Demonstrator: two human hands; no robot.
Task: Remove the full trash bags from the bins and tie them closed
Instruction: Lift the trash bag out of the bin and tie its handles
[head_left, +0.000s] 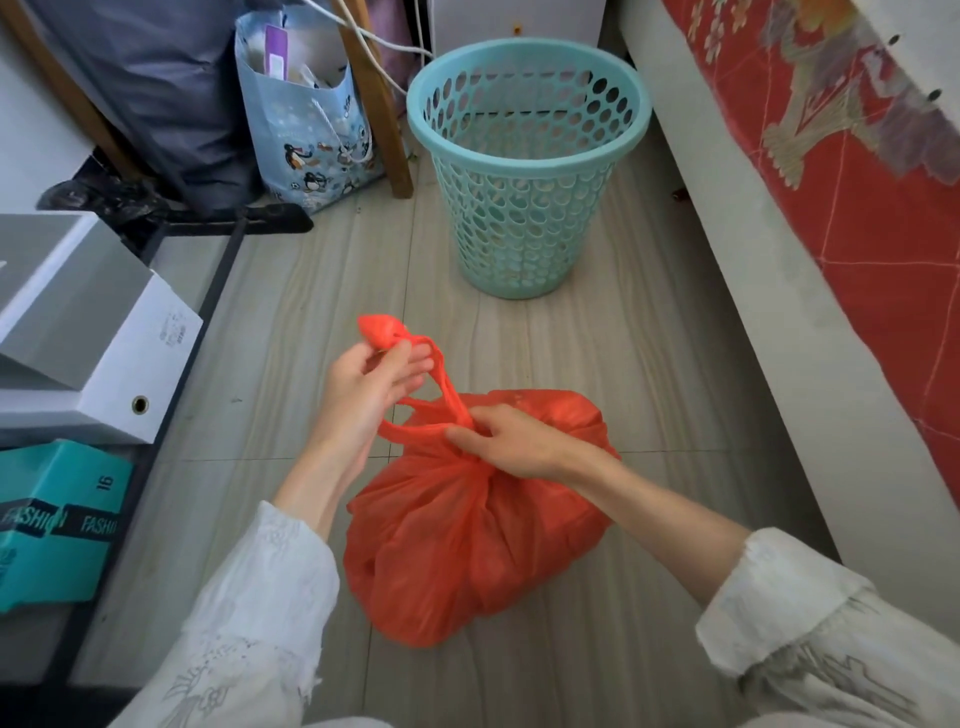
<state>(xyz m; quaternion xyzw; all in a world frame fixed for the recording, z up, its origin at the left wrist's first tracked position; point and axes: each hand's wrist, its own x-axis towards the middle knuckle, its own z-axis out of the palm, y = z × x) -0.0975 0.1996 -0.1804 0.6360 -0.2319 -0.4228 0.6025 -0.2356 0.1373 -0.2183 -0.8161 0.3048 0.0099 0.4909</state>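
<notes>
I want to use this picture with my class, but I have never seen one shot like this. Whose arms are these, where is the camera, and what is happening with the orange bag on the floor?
There is no machine here: the camera sits on a person's head and looks forward and down, so the two arms in white sleeves are that person's own. The full orange trash bag rests on the grey wood-look floor, already out of the bin. The left hand holds up one stretched handle of the bag, and the right hand pinches the gathered neck, so the bag is being tied. Behind it stands a turquoise perforated bin with no liner. At the left are a white box and a teal box; further back a blue penguin gift bag; at the right, a red patterned cover.
</notes>
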